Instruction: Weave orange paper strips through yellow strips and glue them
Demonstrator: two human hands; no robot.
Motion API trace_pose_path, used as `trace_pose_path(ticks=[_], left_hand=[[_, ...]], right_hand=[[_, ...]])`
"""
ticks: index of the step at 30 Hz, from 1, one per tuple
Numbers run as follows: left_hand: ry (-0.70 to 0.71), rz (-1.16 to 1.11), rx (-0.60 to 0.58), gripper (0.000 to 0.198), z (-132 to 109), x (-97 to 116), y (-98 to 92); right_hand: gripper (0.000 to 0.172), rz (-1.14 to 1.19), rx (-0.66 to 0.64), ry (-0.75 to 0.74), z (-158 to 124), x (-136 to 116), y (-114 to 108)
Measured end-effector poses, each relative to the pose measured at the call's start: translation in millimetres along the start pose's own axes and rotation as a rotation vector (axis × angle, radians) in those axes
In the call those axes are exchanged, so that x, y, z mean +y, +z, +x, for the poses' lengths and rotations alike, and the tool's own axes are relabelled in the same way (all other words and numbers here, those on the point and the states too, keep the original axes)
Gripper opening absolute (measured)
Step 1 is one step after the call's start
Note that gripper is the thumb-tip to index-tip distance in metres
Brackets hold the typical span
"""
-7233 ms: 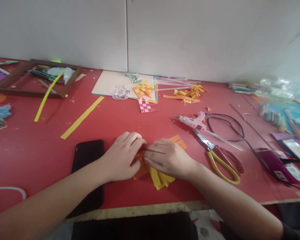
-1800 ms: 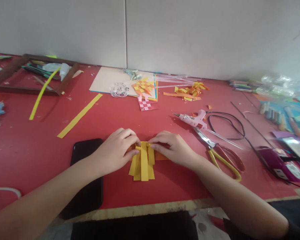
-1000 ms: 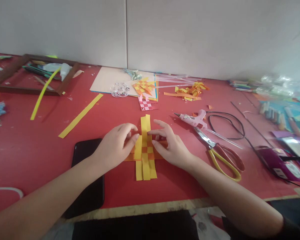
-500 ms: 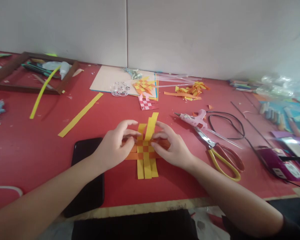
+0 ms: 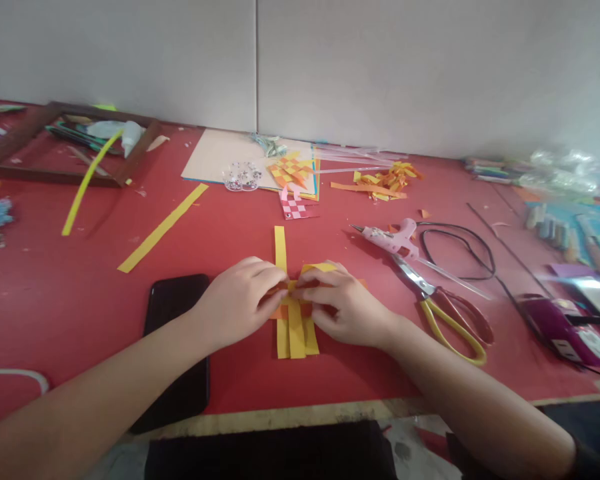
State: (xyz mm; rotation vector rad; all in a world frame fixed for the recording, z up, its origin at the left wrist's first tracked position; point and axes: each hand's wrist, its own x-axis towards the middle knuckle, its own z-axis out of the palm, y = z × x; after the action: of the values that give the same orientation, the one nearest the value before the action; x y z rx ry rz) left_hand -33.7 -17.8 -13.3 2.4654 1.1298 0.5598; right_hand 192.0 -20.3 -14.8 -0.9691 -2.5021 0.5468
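Observation:
Yellow paper strips (image 5: 295, 340) run toward me from a small weave, crossed by orange paper strips (image 5: 279, 312). My left hand (image 5: 247, 297) is closed, with thumb and fingers pinching the weave's left side. My right hand (image 5: 347, 303) is closed on the right side, its fingertips on a yellow strip (image 5: 320, 267) bent over toward the right. Another yellow strip (image 5: 280, 247) stretches away from me behind the left fingertips. My fingers hide most of the weave's middle.
A black phone (image 5: 177, 360) lies under my left forearm. To the right are a pink glue gun (image 5: 387, 237) and scissors (image 5: 443, 310). A loose yellow strip (image 5: 163, 229) lies at left. Beyond are a pink checked paper fish (image 5: 294, 205) and a wooden frame (image 5: 50, 175).
Both hands have closed in over the weave's middle. The right-hand yellow strip, upright before, is now bent down to the right. The left yellow strip reaches farther away.

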Motion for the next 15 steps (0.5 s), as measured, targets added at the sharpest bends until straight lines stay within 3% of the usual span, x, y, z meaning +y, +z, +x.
trace_pose_path(ticks=[3, 9, 15], left_hand=[[0.064, 0.100, -0.018, 0.022, -1, 2, 1.1], [0.137, 0.256, -0.013, 0.023, -5, 8, 5.0], [0.171, 0.263, 0.024, 0.027, -6, 9, 10.5]], right_hand=[[0.039, 0.011, 0.014, 0.007, -1, 0, 0], [0.029, -0.032, 0.205, 0.043, 2, 11, 2], [0.017, -0.109, 0.144, 0.068, 4, 12, 5]])
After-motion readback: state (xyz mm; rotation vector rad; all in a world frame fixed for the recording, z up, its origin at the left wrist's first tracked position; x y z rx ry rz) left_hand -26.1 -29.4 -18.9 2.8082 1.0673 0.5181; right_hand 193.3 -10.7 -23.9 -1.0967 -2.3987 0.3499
